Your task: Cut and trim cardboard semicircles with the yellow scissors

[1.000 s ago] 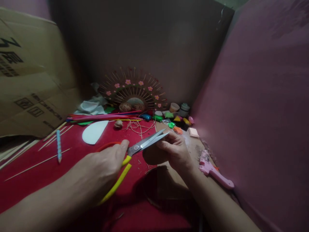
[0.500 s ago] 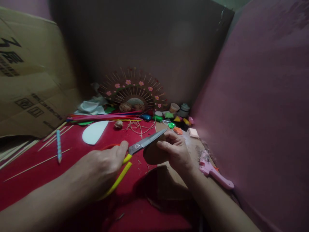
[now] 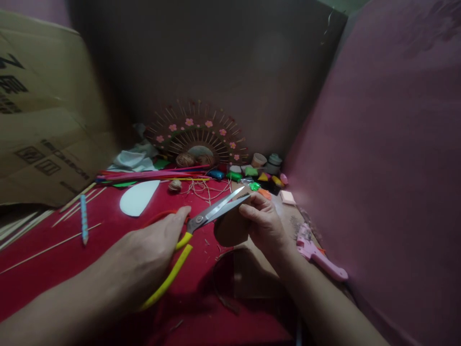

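Note:
My left hand (image 3: 154, 250) is wrapped round the handles of a pair of scissors (image 3: 216, 207), which have yellow and red grips. Their blades stand a little apart and point up to the right, at the upper edge of a brown piece of cardboard (image 3: 230, 228) with a rounded lower edge. My right hand (image 3: 265, 218) pinches that cardboard by its right side, thumb in front. Whether the blades touch the cardboard is hard to tell. Below it, a flat cardboard sheet (image 3: 254, 281) lies on the red table surface (image 3: 201, 307).
A white half-round cutout (image 3: 139, 198), a blue pencil (image 3: 84, 220) and thin sticks lie at left. Behind are twine (image 3: 207, 190), coloured clay packs (image 3: 235, 176) and a flowered fan (image 3: 196, 129). A pink glue gun (image 3: 320, 257) lies at right; a large carton (image 3: 50, 115) stands left.
The scissor blades, closed together before, have parted. My left hand has shifted slightly left with the handles, while my right hand still holds the cardboard in nearly the same place.

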Motion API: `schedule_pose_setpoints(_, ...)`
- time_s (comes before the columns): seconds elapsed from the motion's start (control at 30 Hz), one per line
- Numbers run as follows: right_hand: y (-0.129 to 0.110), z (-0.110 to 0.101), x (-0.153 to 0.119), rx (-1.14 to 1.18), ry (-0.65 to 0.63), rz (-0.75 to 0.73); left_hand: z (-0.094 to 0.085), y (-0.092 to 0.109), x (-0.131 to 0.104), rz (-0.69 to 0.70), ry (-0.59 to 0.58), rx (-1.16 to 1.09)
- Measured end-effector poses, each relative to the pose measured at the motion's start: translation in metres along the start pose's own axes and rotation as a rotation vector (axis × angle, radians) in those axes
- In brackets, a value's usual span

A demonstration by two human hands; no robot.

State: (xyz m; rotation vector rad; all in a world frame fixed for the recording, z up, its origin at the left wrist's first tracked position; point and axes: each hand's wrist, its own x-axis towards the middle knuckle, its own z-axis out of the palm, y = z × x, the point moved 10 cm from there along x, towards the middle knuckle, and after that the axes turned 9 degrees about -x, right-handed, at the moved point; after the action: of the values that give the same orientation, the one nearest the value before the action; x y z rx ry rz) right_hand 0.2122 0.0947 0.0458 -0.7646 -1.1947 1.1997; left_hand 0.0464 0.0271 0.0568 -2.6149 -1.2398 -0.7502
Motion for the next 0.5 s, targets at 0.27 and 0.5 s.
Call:
schedule_pose_setpoints(0.27, -0.002, -0.001, 0.000, -0.019, 0.003, -0.033, 0.015, -0.004, -0.004, 0.045, -0.065, 0.108)
schedule_pose_setpoints(0.5, 0.002, -0.004, -0.001, -0.028, 0.010, -0.026, 0.011, 0.004, -0.001, 0.076, -0.051, 0.199)
